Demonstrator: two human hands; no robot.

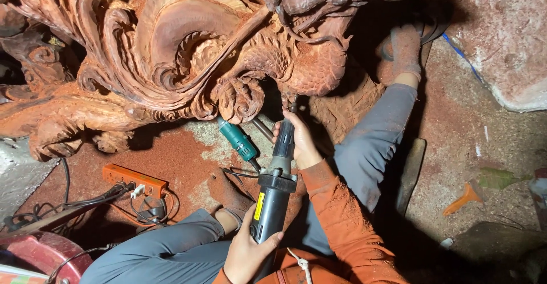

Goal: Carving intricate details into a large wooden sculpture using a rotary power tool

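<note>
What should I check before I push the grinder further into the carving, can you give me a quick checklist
1. Rear grip: left hand wraps the back of the grinder: ok.
2. Front grip: right hand holds the grinder's neck near the tip: ok.
3. Tip position: it points up under the carving, but the bit itself sits in shadow: cannot tell.
4. Floor by the hands: a teal tool lies beside the right hand: not ok.
5. Cords: cables trail loose around the power strip near the left knee: not ok.
6. Hand protection: both hands are bare amid red dust: not ok.
</note>
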